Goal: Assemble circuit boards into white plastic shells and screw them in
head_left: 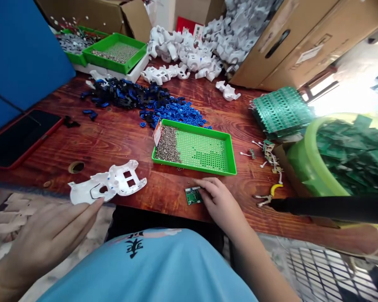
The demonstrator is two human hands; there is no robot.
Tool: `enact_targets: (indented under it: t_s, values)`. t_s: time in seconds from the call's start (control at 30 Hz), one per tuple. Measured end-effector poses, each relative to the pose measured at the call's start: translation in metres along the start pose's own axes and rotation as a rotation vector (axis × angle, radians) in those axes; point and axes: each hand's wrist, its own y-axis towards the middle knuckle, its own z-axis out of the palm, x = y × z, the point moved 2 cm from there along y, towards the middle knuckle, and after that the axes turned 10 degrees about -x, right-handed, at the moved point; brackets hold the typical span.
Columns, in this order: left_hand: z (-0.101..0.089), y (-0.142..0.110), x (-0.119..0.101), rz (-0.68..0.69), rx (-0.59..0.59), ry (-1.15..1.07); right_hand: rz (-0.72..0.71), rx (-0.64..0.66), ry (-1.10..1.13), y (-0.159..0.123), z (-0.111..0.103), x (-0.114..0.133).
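A white plastic shell (126,178), with square openings and an oval hole, lies at the table's near left edge. My left hand (52,235) is at its near rim, fingers pressed together against it; the thumb is hidden. Right of the middle, near the front edge, is a small green circuit board (192,196). My right hand (219,201) holds this board at its right side, the forefinger reaching past its far corner. Behind the board stands a green perforated tray (208,138) with small metal screws (168,144) heaped in its left end.
Black and blue plastic parts (132,94) and blue rings (176,111) are piled behind the tray. White shells (189,54) fill the back. At right are stacked green board panels (280,109), a yellow-green tub (308,155) and yellow-handled cutters (274,188). A phone-like device (19,136) lies left.
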Motion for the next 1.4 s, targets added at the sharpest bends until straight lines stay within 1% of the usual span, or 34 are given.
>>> enact_targets:
  t_s: [0.07,0.13,0.2,0.27,0.3,0.33,0.37,0.43,0.47,0.5,0.53,0.57,0.6,0.67,0.77,0.87,0.93,0.97,1.03,1.1,1.17,1.23,1.3,1.4]
  values:
    - [0.003,0.008,-0.016,0.089,-0.107,0.007,0.040,-0.056,-0.082,-0.002,-0.003,0.008]
    - [0.006,0.015,-0.027,0.174,-0.143,0.035,0.083,-0.075,-0.159,-0.004,-0.003,0.019]
    - [0.007,0.024,-0.031,0.233,-0.156,0.055,0.078,-0.024,-0.245,-0.006,0.003,0.029]
    - [0.007,0.034,-0.028,0.240,-0.163,0.007,0.037,0.042,-0.312,-0.006,0.010,0.036]
    - [0.007,0.041,-0.024,0.191,-0.162,-0.041,0.011,0.070,-0.329,-0.005,0.013,0.038]
    - [0.007,0.049,-0.018,0.105,-0.150,-0.096,-0.016,0.091,-0.331,-0.006,0.015,0.039]
    - [0.009,0.057,-0.011,-0.011,-0.124,-0.148,-0.039,0.101,-0.320,-0.006,0.016,0.038]
    - [0.015,0.072,0.002,-0.273,-0.021,-0.205,-0.086,0.117,-0.303,-0.011,0.015,0.036]
    - [0.020,0.079,0.006,-0.365,0.063,-0.222,-0.107,0.118,-0.295,-0.014,0.012,0.034]
    - [0.024,0.085,0.008,-0.416,0.147,-0.243,-0.124,0.114,-0.287,-0.017,0.009,0.033]
    - [0.028,0.091,0.008,-0.436,0.212,-0.278,-0.138,0.106,-0.278,-0.021,0.006,0.031]
    - [0.032,0.096,0.006,-0.440,0.264,-0.322,-0.145,0.091,-0.271,-0.025,0.002,0.029]
    - [0.034,0.100,0.003,-0.433,0.288,-0.365,-0.146,0.068,-0.265,-0.029,0.000,0.027]
    - [0.036,0.106,-0.005,-0.457,0.295,-0.445,-0.120,0.002,-0.262,-0.034,-0.003,0.023]
    - [0.035,0.108,-0.017,-0.552,0.316,-0.515,-0.086,-0.106,-0.287,-0.038,0.000,0.017]
    - [0.032,0.106,-0.023,-0.668,0.336,-0.481,-0.100,-0.138,-0.294,-0.038,0.008,0.013]
    - [0.030,0.104,-0.026,-0.753,0.321,-0.519,-0.116,-0.143,-0.279,-0.040,0.010,0.010]
    - [0.030,0.103,-0.028,-0.801,0.312,-0.593,-0.127,-0.149,-0.270,-0.040,0.009,0.010]
    - [0.030,0.103,-0.035,-0.920,0.313,-0.809,-0.155,-0.175,-0.243,-0.043,0.002,0.011]
    - [0.031,0.104,-0.046,-1.025,0.303,-1.012,-0.225,-0.258,-0.194,-0.045,-0.010,0.019]
    - [0.032,0.109,-0.062,-1.051,0.257,-1.155,-0.322,-0.392,-0.139,-0.045,-0.025,0.032]
    - [0.033,0.117,-0.079,-1.004,0.221,-1.255,-0.407,-0.498,-0.118,-0.042,-0.038,0.049]
    - [0.034,0.123,-0.095,-0.925,0.228,-1.332,-0.476,-0.508,-0.152,-0.036,-0.044,0.066]
    - [0.035,0.128,-0.113,-0.833,0.250,-1.435,-0.606,-0.419,-0.255,-0.022,-0.040,0.082]
